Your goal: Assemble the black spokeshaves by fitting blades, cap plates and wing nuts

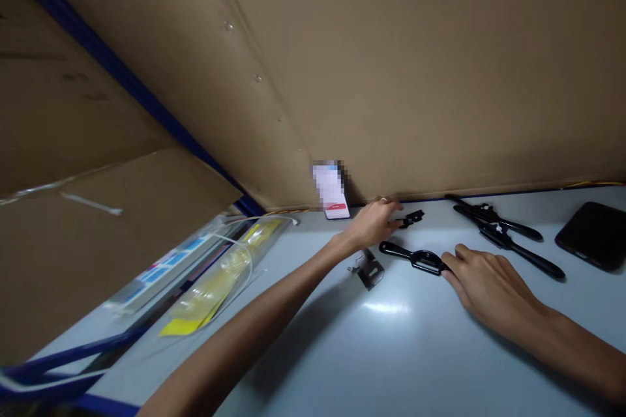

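Note:
My left hand (374, 223) reaches far across the pale table, its fingers pinched on a small black metal part (411, 217) near the cardboard wall. My right hand (484, 280) lies on the table with fingers curled, its fingertips holding one end of a black two-handled tool (413, 257). A small grey metal plate (368, 268) lies just below my left wrist, touched by neither hand.
Two more black two-handled tools (499, 231) lie at the right, beside a dark phone (594, 233). A white card (332, 194) leans on the cardboard wall (415, 78). Clear plastic bags with yellow labels (220, 273) lie at the left by a blue frame.

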A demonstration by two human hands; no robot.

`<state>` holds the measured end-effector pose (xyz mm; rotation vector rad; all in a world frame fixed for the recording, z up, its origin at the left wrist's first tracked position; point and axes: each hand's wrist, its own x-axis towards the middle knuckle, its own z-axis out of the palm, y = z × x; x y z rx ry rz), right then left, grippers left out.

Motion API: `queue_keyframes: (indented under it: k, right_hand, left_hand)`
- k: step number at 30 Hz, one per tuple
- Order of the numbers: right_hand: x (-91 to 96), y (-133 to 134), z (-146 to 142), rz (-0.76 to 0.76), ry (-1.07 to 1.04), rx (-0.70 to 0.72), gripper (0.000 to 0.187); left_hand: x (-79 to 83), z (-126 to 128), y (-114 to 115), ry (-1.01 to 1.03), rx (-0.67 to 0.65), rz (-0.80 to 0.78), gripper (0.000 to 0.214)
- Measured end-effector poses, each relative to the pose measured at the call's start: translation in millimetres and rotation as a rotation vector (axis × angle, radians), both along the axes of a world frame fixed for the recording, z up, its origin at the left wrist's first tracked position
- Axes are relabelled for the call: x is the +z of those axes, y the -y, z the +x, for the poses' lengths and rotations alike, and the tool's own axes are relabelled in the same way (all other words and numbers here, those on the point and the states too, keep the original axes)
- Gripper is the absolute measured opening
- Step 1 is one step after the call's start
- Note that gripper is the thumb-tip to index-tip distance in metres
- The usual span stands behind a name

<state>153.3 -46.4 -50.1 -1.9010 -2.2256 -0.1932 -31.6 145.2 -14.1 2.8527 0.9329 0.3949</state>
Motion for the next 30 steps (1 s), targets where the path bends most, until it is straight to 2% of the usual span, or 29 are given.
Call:
queue_keyframes:
  k: [2, 4, 10, 13, 17, 22, 27, 30]
  right_hand:
    - [-2.0, -0.7, 1.5, 0.028, -0.006, 0.016, 0.024]
    - [-4.6, -1.3, 2.7, 0.059, -0.014, 0.038, 0.025]
    - [-11.0, -2.0, 4.3, 0.108, -0.049, 0.057, 0.029]
    - [-12.6, -2.8, 4.9, 0.103, -0.023, 0.046, 0.028]
    - [-13.2, -3.6, 5.7, 0.058, 0.029, 0.020, 0.028]
    - [-14.3, -2.0, 8.1, 0.033, 0.069, 0.021, 0.028]
    - [-14.2, 1.0, 11.2, 0.038, 0.082, 0.037, 0.028]
    - [-11.8, 2.7, 10.6, 0.029, 0.099, 0.042, 0.029]
  left_hand:
    - [3.0, 3.2, -3.8, -0.003, 0.014, 0.002, 0.027]
    - [8.3, -6.7, 0.0, 0.000, 0.028, 0.000, 0.024]
    - [22.8, -67.3, 47.9, -0.091, -0.057, -0.123, 0.020]
    - [23.3, -83.8, 65.7, -0.155, -0.177, -0.190, 0.029]
    - [23.5, -86.1, 66.2, -0.228, -0.281, -0.202, 0.048]
    - [29.1, -78.1, 50.3, -0.311, -0.356, -0.220, 0.042]
    - [32.2, -71.5, 41.2, -0.387, -0.339, -0.257, 0.035]
    - [30.3, -69.5, 45.2, -0.347, -0.247, -0.358, 0.035]
